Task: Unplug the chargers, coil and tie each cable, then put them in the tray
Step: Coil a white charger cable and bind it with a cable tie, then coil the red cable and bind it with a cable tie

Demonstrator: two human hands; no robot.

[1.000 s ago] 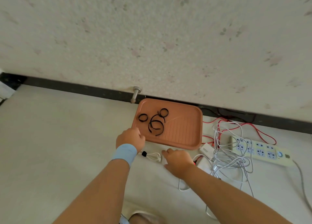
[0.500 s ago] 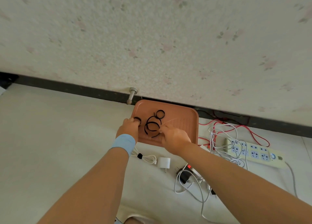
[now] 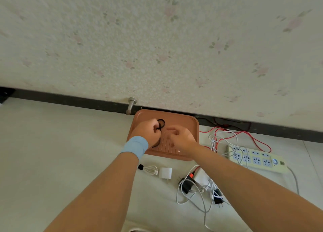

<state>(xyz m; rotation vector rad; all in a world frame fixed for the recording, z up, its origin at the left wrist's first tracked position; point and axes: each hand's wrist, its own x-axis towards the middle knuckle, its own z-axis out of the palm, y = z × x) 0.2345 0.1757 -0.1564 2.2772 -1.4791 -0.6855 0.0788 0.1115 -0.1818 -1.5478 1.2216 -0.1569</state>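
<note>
A brown tray (image 3: 189,125) lies on the floor against the wall. Over it, my left hand (image 3: 146,132) is closed on black cable ties (image 3: 160,124). My right hand (image 3: 180,139) hovers beside it above the tray, blurred, fingers apart and holding nothing I can see. In front of the tray lies a white charger (image 3: 165,172) with its coiled, tied white cable (image 3: 150,169). To the right sits a heap of loose white cables and black chargers (image 3: 197,184). A white power strip (image 3: 255,160) lies at the right with white and red wires (image 3: 225,137) behind it.
A metal door stop (image 3: 131,106) sticks out of the black skirting board just left of the tray. The wallpapered wall fills the upper half of the view. Pale floor stretches to the left. A grey lead runs from the power strip toward the lower right.
Both hands went from the floor in front of the tray up over it. My left hand closed on the black ties. The tied white cable and charger stay on the floor.
</note>
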